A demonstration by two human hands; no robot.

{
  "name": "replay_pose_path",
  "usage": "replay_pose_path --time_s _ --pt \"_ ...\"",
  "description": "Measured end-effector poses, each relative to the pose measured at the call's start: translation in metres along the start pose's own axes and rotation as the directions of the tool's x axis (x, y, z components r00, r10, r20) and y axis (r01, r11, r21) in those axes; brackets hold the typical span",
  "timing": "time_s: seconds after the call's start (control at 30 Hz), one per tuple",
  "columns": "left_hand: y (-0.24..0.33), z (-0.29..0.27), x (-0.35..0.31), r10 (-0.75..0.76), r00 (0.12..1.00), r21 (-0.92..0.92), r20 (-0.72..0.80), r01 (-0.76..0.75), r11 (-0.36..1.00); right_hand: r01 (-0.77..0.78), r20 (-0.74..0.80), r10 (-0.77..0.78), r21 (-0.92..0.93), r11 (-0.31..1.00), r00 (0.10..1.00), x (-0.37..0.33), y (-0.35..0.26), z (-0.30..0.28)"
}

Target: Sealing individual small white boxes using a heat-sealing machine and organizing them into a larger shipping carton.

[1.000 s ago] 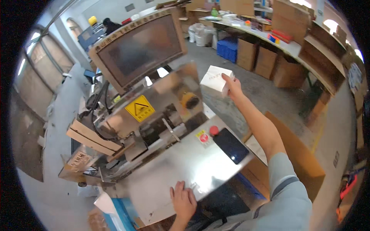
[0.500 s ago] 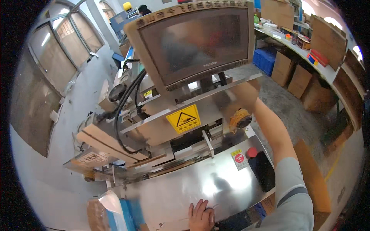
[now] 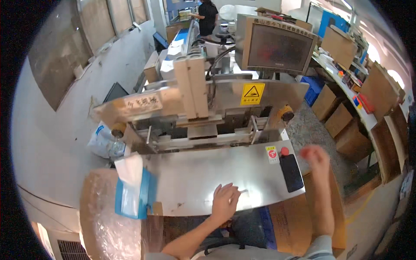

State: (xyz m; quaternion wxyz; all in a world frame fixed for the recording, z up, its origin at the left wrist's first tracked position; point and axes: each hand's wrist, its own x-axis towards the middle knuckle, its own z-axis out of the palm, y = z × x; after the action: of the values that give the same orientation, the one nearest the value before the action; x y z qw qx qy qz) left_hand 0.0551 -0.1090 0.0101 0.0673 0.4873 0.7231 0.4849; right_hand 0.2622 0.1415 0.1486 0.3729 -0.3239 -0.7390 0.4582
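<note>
My left hand [image 3: 224,203] is over the shiny metal worktop [image 3: 186,182] near its front edge, fingers stretched out and slightly apart, with nothing seen in it. My right hand [image 3: 316,158] is in the air just beyond the worktop's right side, smeared by motion, so its fingers cannot be read. Nearest to it are a red push button [image 3: 284,151] and a black smartphone [image 3: 291,172] lying flat at the worktop's right end. Behind the worktop stands a machine with a metal front panel [image 3: 286,89], a yellow warning sticker [image 3: 252,94] and a screen [image 3: 279,47].
A blue box with white film [image 3: 138,193] sits at the worktop's left end, beside a carton of clear plastic [image 3: 112,216]. Open cardboard [image 3: 288,221] lies below the front right. Cartons [image 3: 342,117] line a side bench. Another person [image 3: 208,18] stands at the far end.
My right hand has come back from behind the metal panel to beside the worktop's right end. My left hand stays at the worktop's front. The view has swung back, showing more worktop.
</note>
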Motion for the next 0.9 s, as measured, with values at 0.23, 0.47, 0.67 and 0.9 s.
replay_pose_path --time_s 0.23,0.47,0.67,0.9 --pt "0.040 -0.022 0.001 -0.089 0.995 -0.201 0.035 0.095 0.975 0.172 0.401 -0.047 -0.283 0.944 0.915 -0.129 -0.011 0.117" --pt "0.040 -0.066 -0.033 -0.182 0.963 -0.322 0.201 0.240 0.916 0.156 0.470 -0.074 -0.137 0.978 0.879 -0.135 -0.030 0.139" --pt "0.041 -0.085 -0.045 -0.198 0.955 -0.421 0.221 0.276 0.864 0.138 0.525 0.020 -0.261 0.955 0.851 -0.134 -0.019 0.139" --pt "0.051 -0.086 -0.042 -0.377 0.880 -0.360 0.288 0.464 0.809 0.409 0.254 -0.366 -0.143 0.901 0.895 -0.134 -0.019 0.144"
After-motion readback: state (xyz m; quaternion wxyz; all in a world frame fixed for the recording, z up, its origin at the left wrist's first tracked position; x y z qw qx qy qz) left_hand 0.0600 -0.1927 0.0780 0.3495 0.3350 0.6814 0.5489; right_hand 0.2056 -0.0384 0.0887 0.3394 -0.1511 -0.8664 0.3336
